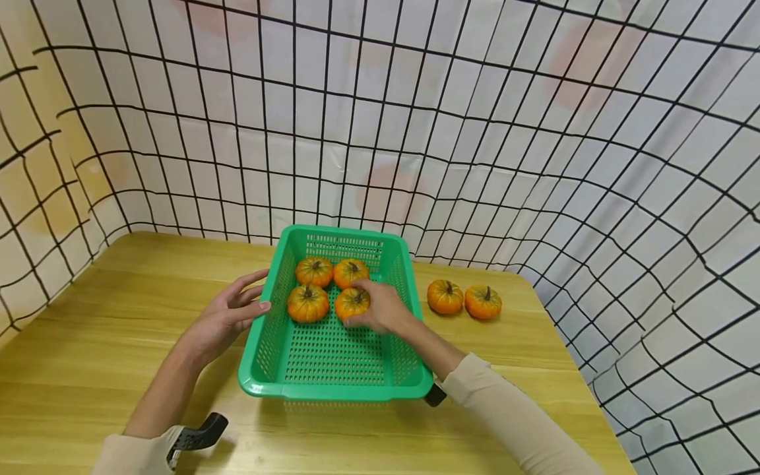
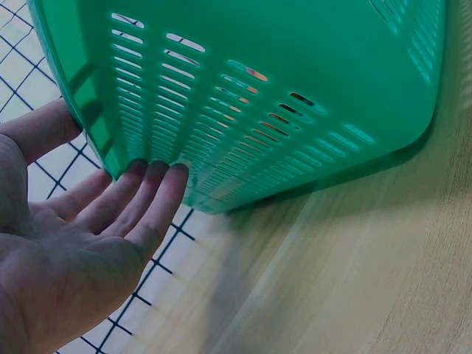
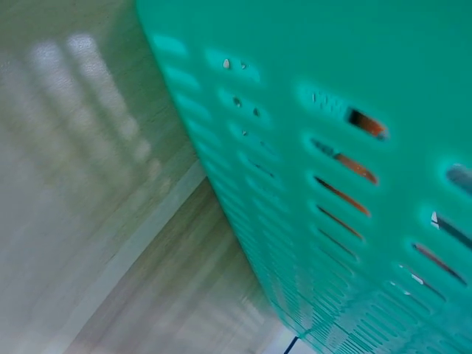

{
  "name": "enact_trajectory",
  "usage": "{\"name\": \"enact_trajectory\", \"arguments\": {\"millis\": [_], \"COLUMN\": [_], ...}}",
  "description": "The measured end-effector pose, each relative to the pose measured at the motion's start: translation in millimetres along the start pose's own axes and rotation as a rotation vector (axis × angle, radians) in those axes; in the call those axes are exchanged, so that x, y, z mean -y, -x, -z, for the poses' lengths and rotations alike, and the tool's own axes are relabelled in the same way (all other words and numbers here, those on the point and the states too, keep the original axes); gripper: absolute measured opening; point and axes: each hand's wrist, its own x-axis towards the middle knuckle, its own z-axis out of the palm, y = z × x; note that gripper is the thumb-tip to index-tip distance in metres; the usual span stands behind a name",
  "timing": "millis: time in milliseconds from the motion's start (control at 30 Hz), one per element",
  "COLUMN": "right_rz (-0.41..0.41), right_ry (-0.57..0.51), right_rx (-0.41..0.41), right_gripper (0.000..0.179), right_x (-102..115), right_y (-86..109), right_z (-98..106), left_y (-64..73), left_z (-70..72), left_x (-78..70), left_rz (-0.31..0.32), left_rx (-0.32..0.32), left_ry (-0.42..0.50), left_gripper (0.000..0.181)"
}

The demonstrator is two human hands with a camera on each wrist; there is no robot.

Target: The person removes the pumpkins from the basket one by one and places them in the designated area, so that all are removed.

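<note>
A green plastic basket [image 1: 332, 392] with slotted walls holds several small orange pumpkins. My right hand [image 1: 380, 309] reaches in over its right side and grips the front-right pumpkin [image 1: 351, 303] between thumb and fingers. Beside that one sits another pumpkin [image 1: 307, 305], with a back-left pumpkin [image 1: 314, 271] and a back-right pumpkin [image 1: 349, 272] behind. My left hand [image 1: 222, 316] is at the basket's left side, fingers extended. In the left wrist view its fingertips [image 2: 177, 173] lie along the outer wall and the thumb is at the rim. The right wrist view shows only the basket's outer wall [image 3: 243, 29], the hand hidden.
Two more pumpkins, a nearer-to-basket one [image 1: 444, 297] and an outer one [image 1: 483, 303], sit on the wooden table [image 1: 77, 369] right of the basket. A black wire grid [image 1: 356, 142] with pale sheeting behind it borders the table at the back and sides.
</note>
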Motion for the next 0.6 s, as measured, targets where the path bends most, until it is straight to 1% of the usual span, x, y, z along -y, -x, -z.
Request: {"name": "enact_trajectory", "arguments": {"millis": [200, 400, 600], "right_rz": [-0.008, -0.016, -0.025], "right_ry": [0.01, -0.006, -0.026], "right_rx": [-0.013, -0.016, -0.039], "right_gripper": [0.076, 0.077, 0.08], "right_x": [-0.2, -1.1, -0.7], "right_y": [1.9, 2.6, 2.0], "right_z": [1.6, 3.1, 4.3], "left_y": [-0.6, -0.7, 0.2], "left_z": [-0.7, -0.8, -1.2], "left_x": [0.7, 1.1, 1.0], "left_rz": [-0.007, -0.01, -0.004], "left_rx": [0.008, 0.009, 0.003], "left_ry": [0.007, 0.016, 0.005], "left_gripper": [0.07, 0.069, 0.069]}}
